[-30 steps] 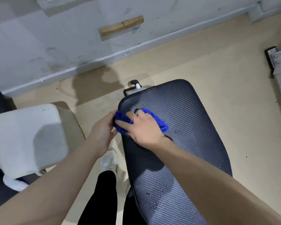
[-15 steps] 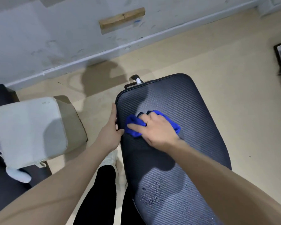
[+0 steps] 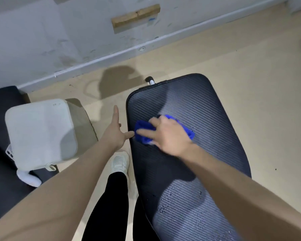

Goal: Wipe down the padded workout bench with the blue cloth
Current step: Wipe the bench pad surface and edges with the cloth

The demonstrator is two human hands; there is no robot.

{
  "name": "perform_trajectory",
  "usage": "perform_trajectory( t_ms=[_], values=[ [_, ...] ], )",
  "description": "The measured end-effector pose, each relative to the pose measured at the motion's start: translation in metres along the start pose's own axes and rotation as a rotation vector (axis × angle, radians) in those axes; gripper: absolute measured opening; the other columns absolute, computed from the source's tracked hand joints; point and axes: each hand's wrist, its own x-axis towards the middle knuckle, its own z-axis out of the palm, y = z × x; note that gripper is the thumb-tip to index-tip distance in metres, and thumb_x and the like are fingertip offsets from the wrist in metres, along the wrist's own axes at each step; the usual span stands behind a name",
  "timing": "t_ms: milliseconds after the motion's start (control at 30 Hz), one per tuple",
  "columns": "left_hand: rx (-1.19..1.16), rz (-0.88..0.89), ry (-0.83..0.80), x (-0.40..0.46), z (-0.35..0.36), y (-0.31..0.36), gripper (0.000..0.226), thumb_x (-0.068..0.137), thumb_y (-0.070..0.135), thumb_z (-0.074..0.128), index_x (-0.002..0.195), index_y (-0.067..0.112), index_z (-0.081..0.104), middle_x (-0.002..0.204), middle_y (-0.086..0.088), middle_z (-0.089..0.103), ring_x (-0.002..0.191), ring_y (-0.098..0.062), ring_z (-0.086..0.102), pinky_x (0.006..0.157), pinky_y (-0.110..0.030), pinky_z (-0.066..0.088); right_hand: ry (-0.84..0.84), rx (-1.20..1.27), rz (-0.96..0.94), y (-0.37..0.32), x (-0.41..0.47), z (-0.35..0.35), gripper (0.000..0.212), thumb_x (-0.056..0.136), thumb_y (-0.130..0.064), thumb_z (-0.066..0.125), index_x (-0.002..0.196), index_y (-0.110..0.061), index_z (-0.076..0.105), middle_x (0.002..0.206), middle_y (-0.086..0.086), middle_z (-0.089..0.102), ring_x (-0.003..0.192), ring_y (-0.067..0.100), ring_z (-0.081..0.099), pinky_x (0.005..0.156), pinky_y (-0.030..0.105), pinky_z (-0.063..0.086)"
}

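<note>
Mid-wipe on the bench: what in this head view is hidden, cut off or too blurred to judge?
- Blue cloth: its middle lies under the right hand, and motion blur smears both, so the grip is unclear.
- Padded bench: the near end is cut off by the bottom edge and covered by the right forearm; wet droplets show there, their extent does not.
- Bench frame: hidden beneath the pad.
- Left hand: whether its thumb touches the pad edge.
</note>
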Motion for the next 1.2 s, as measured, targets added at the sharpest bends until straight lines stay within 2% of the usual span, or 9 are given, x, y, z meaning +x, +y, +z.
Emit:
perform_trajectory(
  t_ms=[167,300,433,533,633,767,933,1100,1200],
  values=[
    [-0.061,-0.038,0.028,0.001,0.001,-0.007,0.053,0.083,0.012,0.068,0.13,0.014,0.043,0.086,-0.011,0.062,0.068,-0.021,0.059,0.074,-0.037,0.048,0.199,0.168,0.527,-0.003,0.018,0.0,0.05,0.079,-0.015,0.061,0.126,-0.031,0.055,0.107,0.017,0.055,0.088,0.037,0.05,0.071,0.043,0.046],
    [-0.248,-0.036,0.138,-0.018,0.012,-0.017,0.003,0.091,0.01,0.056,0.089,0.01,0.058,0.082,-0.006,0.064,0.071,-0.019,0.061,0.069,-0.029,0.046,0.013,0.18,0.243,-0.042,-0.014,0.017,0.052,0.077,-0.02,0.064,0.126,-0.033,0.054,0.1,0.012,0.055,0.083,0.032,0.052,0.064,0.035,0.038],
    [-0.462,-0.087,0.074,-0.039,0.016,-0.024,0.028,0.099,0.009,0.037,0.093,0.017,0.063,0.094,0.004,0.068,0.088,-0.01,0.063,0.09,-0.03,0.047,-0.151,0.058,-0.073,-0.041,-0.024,0.01,0.051,0.078,-0.022,0.063,0.126,-0.035,0.053,0.1,0.011,0.055,0.084,0.031,0.053,0.067,0.036,0.041],
    [-0.445,-0.062,0.068,-0.045,0.02,-0.021,0.03,0.095,-0.001,0.039,0.103,0.019,0.061,0.1,0.005,0.064,0.093,-0.007,0.06,0.093,-0.027,0.041,-0.052,0.14,0.255,-0.01,-0.008,-0.004,0.049,0.085,-0.028,0.055,0.132,-0.039,0.045,0.109,0.013,0.047,0.097,0.035,0.049,0.071,0.042,0.046],
    [-0.432,-0.007,0.091,-0.049,0.027,-0.019,0.044,0.088,-0.011,0.038,0.108,0.022,0.06,0.104,0.008,0.064,0.093,-0.001,0.061,0.082,-0.012,0.045,0.17,0.2,0.657,0.002,-0.003,-0.001,0.045,0.088,-0.027,0.054,0.132,-0.034,0.046,0.112,0.016,0.047,0.1,0.036,0.047,0.066,0.042,0.046],
    [-0.417,0.074,0.083,-0.055,0.034,-0.02,0.053,0.084,-0.014,0.036,0.111,0.027,0.057,0.093,0.018,0.063,0.069,0.019,0.061,0.058,0.002,0.043,0.087,0.107,0.314,-0.023,-0.027,0.014,0.053,0.076,-0.019,0.064,0.127,-0.028,0.053,0.099,0.02,0.053,0.083,0.038,0.053,0.061,0.041,0.046],
    [-0.169,0.031,0.232,-0.057,0.043,-0.017,0.044,0.083,0.01,0.053,0.126,0.016,0.05,0.12,0.002,0.063,0.1,-0.011,0.059,0.086,-0.024,0.047,-0.152,-0.014,-0.125,0.014,-0.059,0.004,0.056,0.074,-0.023,0.071,0.126,-0.034,0.053,0.101,0.012,0.059,0.082,0.032,0.055,0.064,0.041,0.049],
    [0.021,0.1,0.213,-0.059,0.075,0.0,0.071,0.063,0.03,0.066,0.125,0.006,0.039,0.125,-0.016,0.049,0.116,-0.033,0.052,0.099,-0.046,0.044,0.141,0.056,0.588,0.046,-0.057,-0.004,0.047,0.086,-0.024,0.056,0.131,-0.034,0.048,0.109,0.02,0.051,0.092,0.039,0.048,0.073,0.047,0.047],
    [0.202,0.007,0.12,-0.059,0.087,0.007,0.117,0.074,0.031,0.072,0.148,0.006,-0.016,0.153,-0.033,-0.002,0.145,-0.04,0.006,0.12,-0.042,0.012,0.112,0.028,0.504,0.022,-0.072,0.006,0.05,0.083,-0.021,0.058,0.13,-0.031,0.047,0.102,0.02,0.051,0.087,0.038,0.048,0.065,0.045,0.047]
  ],
)
